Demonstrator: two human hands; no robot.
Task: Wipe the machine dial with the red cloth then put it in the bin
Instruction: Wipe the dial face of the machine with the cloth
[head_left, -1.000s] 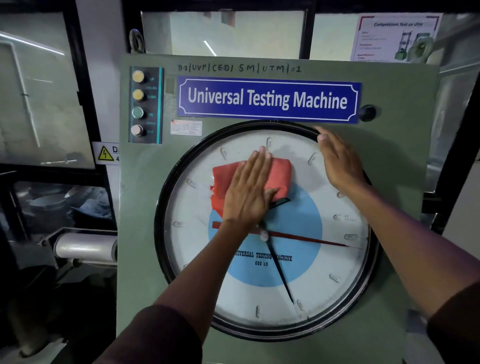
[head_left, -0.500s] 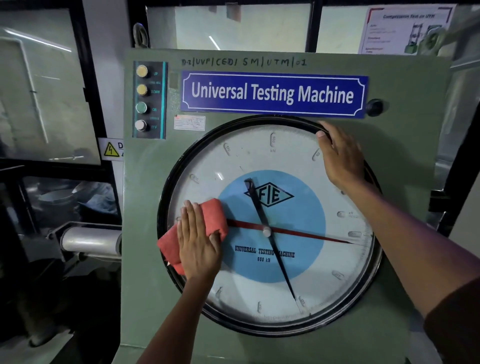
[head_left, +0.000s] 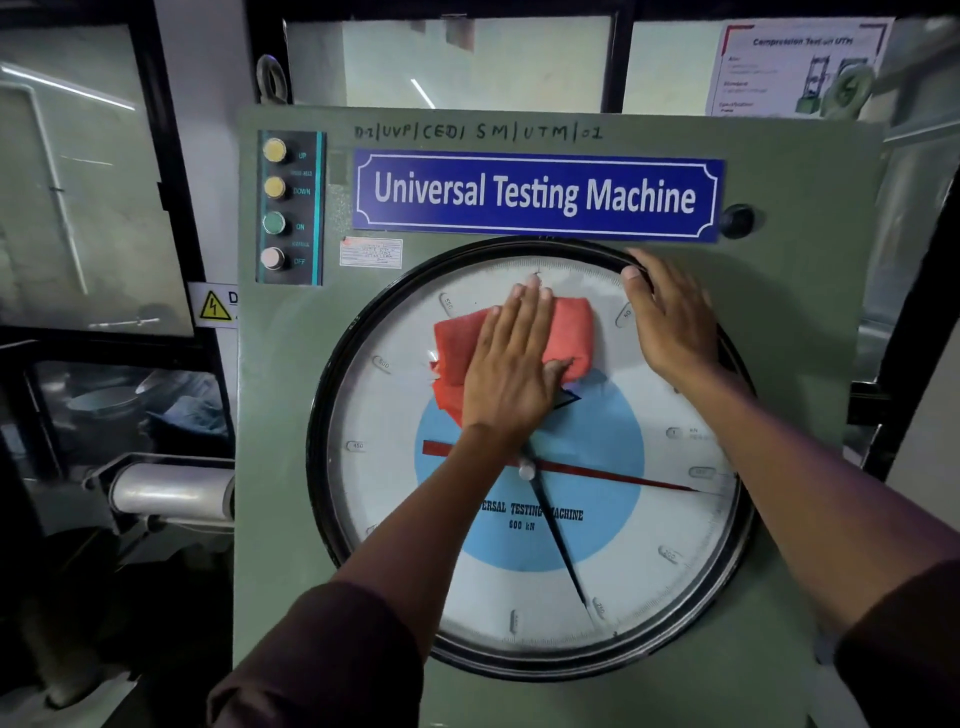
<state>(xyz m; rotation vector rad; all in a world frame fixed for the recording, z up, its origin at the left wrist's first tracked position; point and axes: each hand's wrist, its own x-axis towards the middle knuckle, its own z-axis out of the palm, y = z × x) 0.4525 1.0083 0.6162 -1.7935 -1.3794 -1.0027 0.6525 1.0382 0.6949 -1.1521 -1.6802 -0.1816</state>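
A large round machine dial (head_left: 613, 587) with a black rim, a white face, a blue centre and a red and a black needle fills the green front panel. My left hand (head_left: 511, 371) lies flat on the red cloth (head_left: 571, 332) and presses it against the upper part of the dial glass, fingers pointing up. My right hand (head_left: 672, 325) rests flat on the dial's upper right rim, fingers spread, holding nothing. No bin is in view.
Above the dial is a blue "Universal Testing Machine" sign (head_left: 535, 195). A strip with several push buttons (head_left: 275, 208) is at the panel's upper left and a black knob (head_left: 736, 221) at the upper right. A metal cylinder (head_left: 169, 491) sticks out at the left.
My left hand has swept the red cloth from the dial's lower left edge back up to the upper middle of the glass. My right hand has stayed on the upper right rim.
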